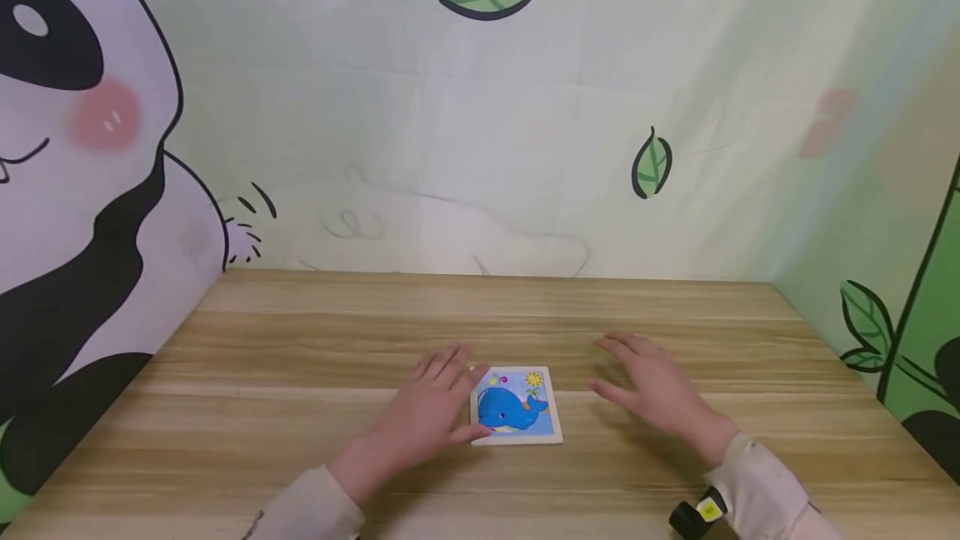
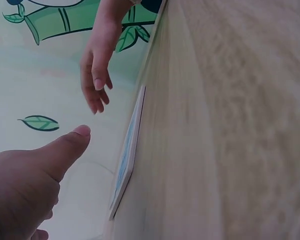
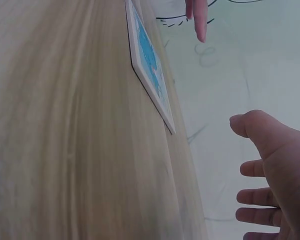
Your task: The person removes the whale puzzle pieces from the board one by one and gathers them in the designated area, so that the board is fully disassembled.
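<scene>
A square picture board (image 1: 517, 407) with a white border and a blue whale lies flat on the wooden table. My left hand (image 1: 423, 407) is over the board's left edge, thumb and fingers spread; the left wrist view shows its thumb (image 2: 65, 150) raised above the table, apart from the board (image 2: 127, 160). To the right of the board, my right hand (image 1: 660, 386) hovers with fingers extended and a gap between it and the board. In the right wrist view that hand (image 3: 285, 175) holds nothing, and the board (image 3: 150, 65) lies beyond its thumb.
The wooden tabletop (image 1: 300, 332) reaches back to a wall covering (image 1: 360, 107) printed with a panda and leaves. A black strap device with a yellow label (image 1: 708, 510) sits at the right cuff. Side walls flank the table.
</scene>
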A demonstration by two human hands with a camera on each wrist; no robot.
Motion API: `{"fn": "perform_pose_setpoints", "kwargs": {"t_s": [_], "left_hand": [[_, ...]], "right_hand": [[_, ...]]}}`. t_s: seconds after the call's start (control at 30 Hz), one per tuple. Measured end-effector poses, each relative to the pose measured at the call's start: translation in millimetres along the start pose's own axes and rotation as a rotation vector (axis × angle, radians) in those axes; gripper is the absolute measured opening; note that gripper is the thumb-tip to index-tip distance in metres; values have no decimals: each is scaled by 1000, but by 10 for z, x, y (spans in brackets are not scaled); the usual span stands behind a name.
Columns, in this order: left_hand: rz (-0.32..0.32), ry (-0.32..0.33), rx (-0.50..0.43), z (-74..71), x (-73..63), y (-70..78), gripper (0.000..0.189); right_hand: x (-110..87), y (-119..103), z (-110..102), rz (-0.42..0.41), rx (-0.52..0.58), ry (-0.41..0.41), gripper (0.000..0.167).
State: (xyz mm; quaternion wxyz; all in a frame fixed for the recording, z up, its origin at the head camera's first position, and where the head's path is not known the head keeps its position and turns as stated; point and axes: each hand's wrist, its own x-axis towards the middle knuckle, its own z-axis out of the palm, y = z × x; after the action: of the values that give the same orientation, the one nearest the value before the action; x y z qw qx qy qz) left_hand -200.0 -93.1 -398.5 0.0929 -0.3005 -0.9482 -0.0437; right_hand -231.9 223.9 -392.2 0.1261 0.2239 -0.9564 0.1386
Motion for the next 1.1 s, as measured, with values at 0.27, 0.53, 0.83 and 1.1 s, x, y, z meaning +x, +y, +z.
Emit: {"fn": "perform_pose_setpoints", "kwargs": {"t_s": [0.27,0.53,0.83,1.1], "left_hand": [[27,-73,21,7,41,151,74],[72,-100,49,61,41,251,72],[107,-89,55,209,-9,332,73],[135,-71,76,261,-9,361,74]], "right_hand": [[85,-121,31,-36,29,18,53],[173,-246,111,-66,62,-8,48],[243,-385,203,-98,120,-38,44],[310,-444,263,-118,122,-79,42]]}}
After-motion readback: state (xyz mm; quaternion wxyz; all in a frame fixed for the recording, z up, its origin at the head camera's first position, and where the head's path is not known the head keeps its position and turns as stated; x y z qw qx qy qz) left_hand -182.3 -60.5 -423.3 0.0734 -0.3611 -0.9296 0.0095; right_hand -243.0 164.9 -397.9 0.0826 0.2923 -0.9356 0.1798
